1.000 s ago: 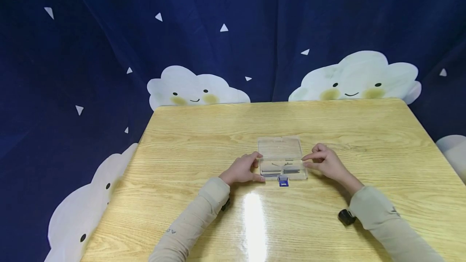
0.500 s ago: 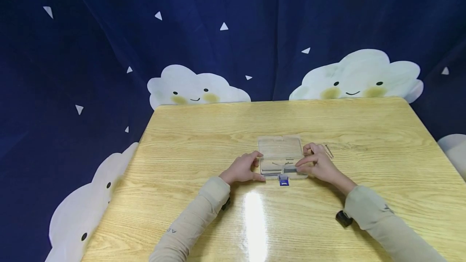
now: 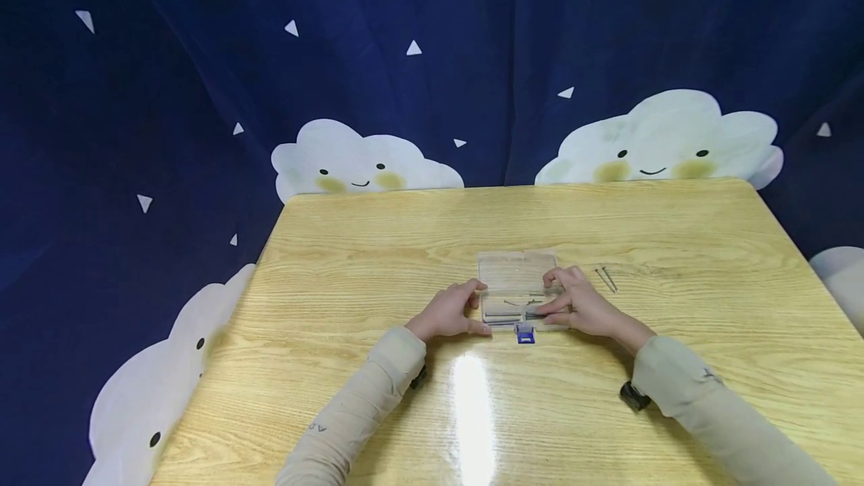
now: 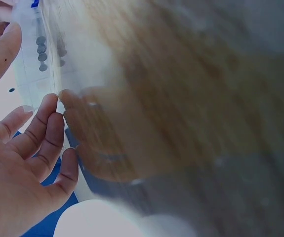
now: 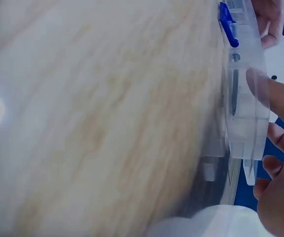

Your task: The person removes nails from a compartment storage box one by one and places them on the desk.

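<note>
A clear plastic box (image 3: 502, 304) with a blue latch (image 3: 525, 335) lies lid-open on the table. Several grey nails (image 3: 501, 316) lie in its compartments. My left hand (image 3: 451, 312) holds the box's left end, thumb at the front corner and index finger at the back corner. My right hand (image 3: 583, 304) reaches over the right end, with thumb and index finger close together down at the nails in the right compartment. Through the clear wall in the right wrist view, the thumb (image 5: 270, 94) shows beside a nail (image 5: 235, 91). I cannot tell whether the fingers pinch one.
Two loose nails (image 3: 606, 280) lie side by side on the wooden table (image 3: 378, 246), behind and right of the box. The box's clear lid (image 3: 516, 270) lies folded back. A dark blue curtain (image 3: 378, 43) with white clouds hangs behind and left of the table.
My right hand has moved left, from beside the box's right edge into its right compartment, bringing both loose nails into sight. My left hand stays at the left end.
</note>
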`<state>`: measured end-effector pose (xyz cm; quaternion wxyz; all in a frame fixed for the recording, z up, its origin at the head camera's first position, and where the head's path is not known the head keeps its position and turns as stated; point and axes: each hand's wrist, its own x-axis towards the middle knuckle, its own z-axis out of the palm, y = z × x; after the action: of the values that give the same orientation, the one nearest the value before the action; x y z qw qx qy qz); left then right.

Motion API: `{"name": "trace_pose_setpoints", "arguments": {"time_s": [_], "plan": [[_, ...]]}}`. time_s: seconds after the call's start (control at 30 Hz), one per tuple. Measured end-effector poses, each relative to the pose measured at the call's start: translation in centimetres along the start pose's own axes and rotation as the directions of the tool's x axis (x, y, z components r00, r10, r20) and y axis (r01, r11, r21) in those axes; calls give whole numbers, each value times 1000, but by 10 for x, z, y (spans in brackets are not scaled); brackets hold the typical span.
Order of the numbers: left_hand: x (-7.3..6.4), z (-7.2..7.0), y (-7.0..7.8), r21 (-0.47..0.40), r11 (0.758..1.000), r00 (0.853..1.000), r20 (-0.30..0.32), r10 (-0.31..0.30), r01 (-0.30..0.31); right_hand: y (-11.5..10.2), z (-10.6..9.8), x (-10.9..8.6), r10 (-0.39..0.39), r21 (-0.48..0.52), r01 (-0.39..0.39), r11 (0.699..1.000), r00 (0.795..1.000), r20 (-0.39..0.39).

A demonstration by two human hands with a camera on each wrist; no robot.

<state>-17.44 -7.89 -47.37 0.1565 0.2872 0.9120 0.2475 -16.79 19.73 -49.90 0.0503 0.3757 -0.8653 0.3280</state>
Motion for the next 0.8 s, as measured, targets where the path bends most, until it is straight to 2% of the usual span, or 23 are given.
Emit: {"name": "trace_pose_setpoints", "arguments": {"time_s": [0.17, 0.4, 0.6, 0.8], "plan": [[0, 1, 0, 10, 1000, 1000, -2, 4, -4, -2, 1, 3, -30, -63, 34, 997, 998, 55], [0, 1, -1, -1, 1000, 1000, 2, -12, 12, -4, 0, 7, -81, -111, 90, 990, 993, 84], [1, 1, -2, 6, 1000, 1000, 5, -13, 13, -5, 0, 10, -62, -77, 69, 995, 994, 93], [2, 2, -2, 2, 1000, 1000, 6, -15, 15, -6, 1, 14, -33, -96, 43, 994, 994, 104]]}}
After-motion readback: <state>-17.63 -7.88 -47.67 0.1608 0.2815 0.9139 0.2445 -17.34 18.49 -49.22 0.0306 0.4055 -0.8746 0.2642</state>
